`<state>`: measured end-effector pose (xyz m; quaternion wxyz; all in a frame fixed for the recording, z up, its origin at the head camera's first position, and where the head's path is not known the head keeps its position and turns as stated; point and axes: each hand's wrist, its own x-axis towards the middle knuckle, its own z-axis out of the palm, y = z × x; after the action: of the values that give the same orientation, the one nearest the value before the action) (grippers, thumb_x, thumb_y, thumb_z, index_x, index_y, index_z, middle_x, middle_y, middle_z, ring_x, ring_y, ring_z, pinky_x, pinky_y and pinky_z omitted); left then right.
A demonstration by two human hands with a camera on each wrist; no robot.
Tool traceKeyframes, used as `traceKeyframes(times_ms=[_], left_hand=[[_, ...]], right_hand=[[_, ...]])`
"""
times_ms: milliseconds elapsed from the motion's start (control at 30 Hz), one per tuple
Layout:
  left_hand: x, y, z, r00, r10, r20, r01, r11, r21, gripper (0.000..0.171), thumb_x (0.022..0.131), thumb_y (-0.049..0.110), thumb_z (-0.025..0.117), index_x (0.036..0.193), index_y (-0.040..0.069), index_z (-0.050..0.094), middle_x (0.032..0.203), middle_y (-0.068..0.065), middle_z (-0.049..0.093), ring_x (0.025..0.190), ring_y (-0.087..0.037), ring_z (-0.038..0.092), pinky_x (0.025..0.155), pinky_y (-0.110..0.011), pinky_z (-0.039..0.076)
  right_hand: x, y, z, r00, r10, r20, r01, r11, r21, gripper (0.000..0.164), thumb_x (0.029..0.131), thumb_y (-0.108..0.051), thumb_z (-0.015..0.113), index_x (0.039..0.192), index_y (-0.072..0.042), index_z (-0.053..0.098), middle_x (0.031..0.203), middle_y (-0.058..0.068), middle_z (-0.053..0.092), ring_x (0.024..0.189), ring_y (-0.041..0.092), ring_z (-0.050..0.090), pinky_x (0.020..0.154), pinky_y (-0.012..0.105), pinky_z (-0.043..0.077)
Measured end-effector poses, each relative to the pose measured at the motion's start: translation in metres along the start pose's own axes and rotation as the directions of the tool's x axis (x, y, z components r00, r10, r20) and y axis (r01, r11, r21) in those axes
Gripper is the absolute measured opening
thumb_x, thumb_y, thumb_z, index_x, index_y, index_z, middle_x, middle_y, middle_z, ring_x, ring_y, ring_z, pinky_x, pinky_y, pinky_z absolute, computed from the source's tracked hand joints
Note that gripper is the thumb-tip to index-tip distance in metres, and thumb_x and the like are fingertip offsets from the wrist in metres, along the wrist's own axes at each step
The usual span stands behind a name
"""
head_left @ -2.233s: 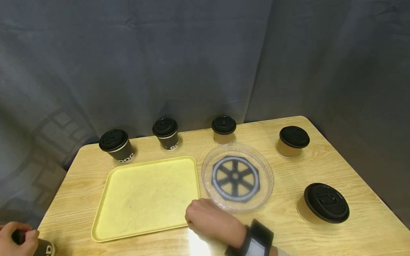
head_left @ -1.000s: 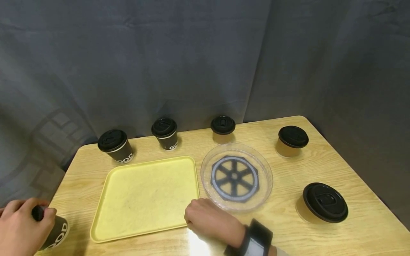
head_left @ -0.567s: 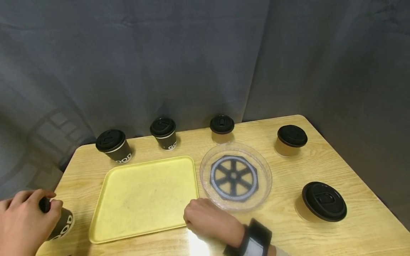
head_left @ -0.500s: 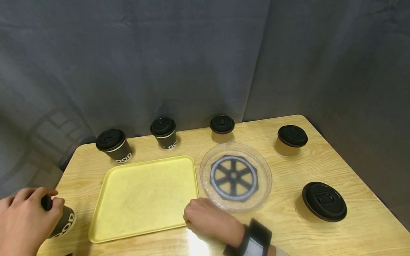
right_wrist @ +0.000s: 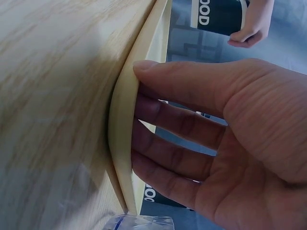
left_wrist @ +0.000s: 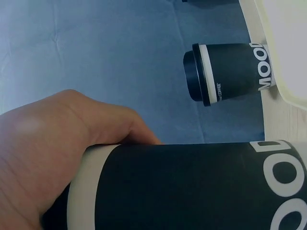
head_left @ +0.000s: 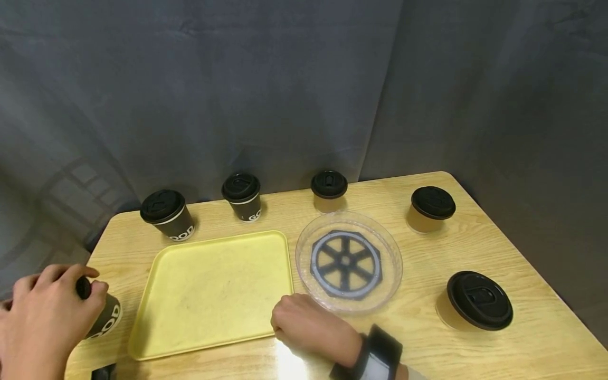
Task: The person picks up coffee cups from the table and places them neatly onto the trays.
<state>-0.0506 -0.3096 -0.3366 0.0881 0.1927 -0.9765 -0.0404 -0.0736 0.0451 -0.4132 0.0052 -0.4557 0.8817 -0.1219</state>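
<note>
My left hand (head_left: 54, 311) grips a lidded paper coffee cup (head_left: 106, 319) from above, left of the yellow tray. Its dark sleeve bears white letters, and the fingers cover most of the black lid. In the left wrist view the cup (left_wrist: 187, 187) lies across the foreground with the hand round its lid end. At the near right corner of the yellow tray (head_left: 214, 295), my right hand (head_left: 313, 327) holds the rim. The right wrist view shows the thumb on the tray's (right_wrist: 122, 124) outer wall and the fingertips hidden behind the rim.
Two dark lidded cups, one at back left (head_left: 168, 216) and another (head_left: 244, 198), stand behind the tray. Brown lidded cups stand at the back (head_left: 329, 192), far right (head_left: 429, 210) and near right (head_left: 475, 301). A clear round dish (head_left: 304, 258) sits right of the tray.
My left hand has come in from the lower left with the cup, moving right and away from me to near the tray. The right hand has stayed at the tray corner.
</note>
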Motion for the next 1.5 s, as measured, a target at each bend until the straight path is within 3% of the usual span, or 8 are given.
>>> traceKeyframes(times_ms=[400,867,1500], left_hand=[[0.005,0.015,0.001,1.0,0.013,0.009,-0.014,0.998,0.064,0.031,0.093,0.025,0.049,0.11,0.003,0.062,0.127,-0.029,0.047,0.115,-0.054,0.029,0.087,-0.074,0.025],[0.01,0.028,0.004,0.997,0.08,0.012,-0.08,0.997,0.014,0.029,0.094,0.028,0.047,0.109,0.008,0.063,0.128,-0.027,0.048,0.113,-0.053,0.031,0.081,-0.072,0.025],[0.017,0.046,0.015,0.979,0.187,-0.083,-0.192,0.98,-0.057,0.023,0.089,0.025,0.052,0.101,0.01,0.066,0.121,-0.024,0.054,0.105,-0.051,0.038,0.078,-0.072,0.026]], right_hand=[[0.0,0.001,0.0,1.0,0.015,0.019,-0.016,1.0,0.02,0.04,0.075,-0.007,0.067,0.047,-0.019,0.042,0.047,-0.014,0.024,0.044,0.0,0.022,0.045,0.01,0.022],[0.0,0.0,-0.001,1.0,0.004,0.009,-0.004,1.0,0.013,0.04,0.075,-0.008,0.068,0.047,-0.019,0.041,0.047,-0.014,0.024,0.045,0.0,0.02,0.045,0.01,0.02],[0.001,-0.001,0.0,0.998,0.043,0.046,-0.044,0.998,0.034,0.04,0.076,-0.009,0.068,0.047,-0.02,0.042,0.047,-0.014,0.025,0.045,-0.001,0.024,0.045,0.011,0.023]])
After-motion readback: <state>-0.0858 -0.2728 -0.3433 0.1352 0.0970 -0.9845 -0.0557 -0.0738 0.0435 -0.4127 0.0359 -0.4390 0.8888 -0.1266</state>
